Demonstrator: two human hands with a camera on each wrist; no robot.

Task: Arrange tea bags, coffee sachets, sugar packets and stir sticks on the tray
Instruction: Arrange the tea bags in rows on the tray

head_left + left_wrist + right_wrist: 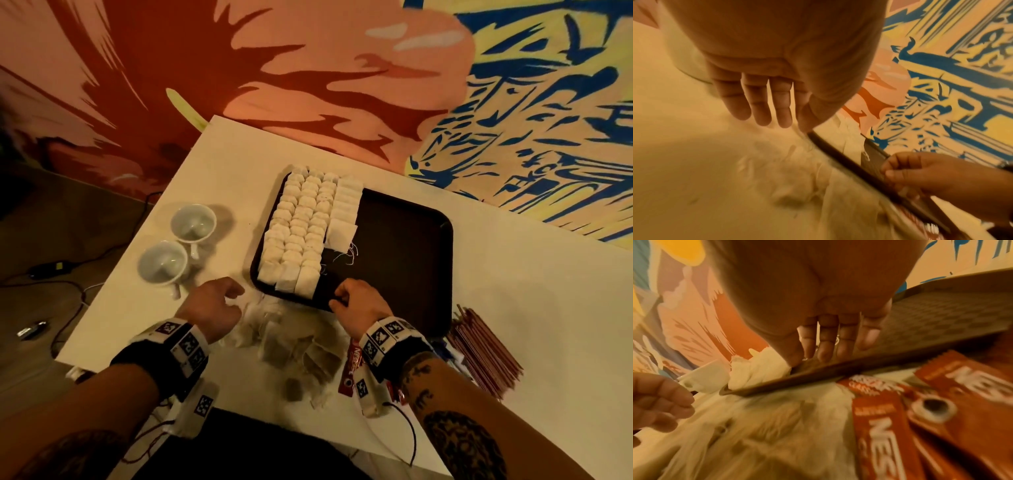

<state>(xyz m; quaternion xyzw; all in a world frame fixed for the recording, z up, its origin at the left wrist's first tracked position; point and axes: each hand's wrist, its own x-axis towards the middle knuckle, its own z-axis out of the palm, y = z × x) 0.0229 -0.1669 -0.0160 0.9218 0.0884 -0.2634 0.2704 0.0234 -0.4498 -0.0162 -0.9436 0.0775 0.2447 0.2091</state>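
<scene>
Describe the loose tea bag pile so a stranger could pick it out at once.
Start at the dark tray on the white table, its left part filled with neat rows of tea bags. Come to the tray's near edge, between the left hand and right hand. The loose tea bags lie there on the table, jumbled, not in rows like those on the tray.

The place looks like a café or a hospitality room. A white table (479,274) stands against a wall with a big painted mural (342,68) in orange, red, blue and yellow. On the table, two white cups (178,246) stand left of a dark serving tray (411,246). Cables (68,274) lie on the floor left of the table.
</scene>
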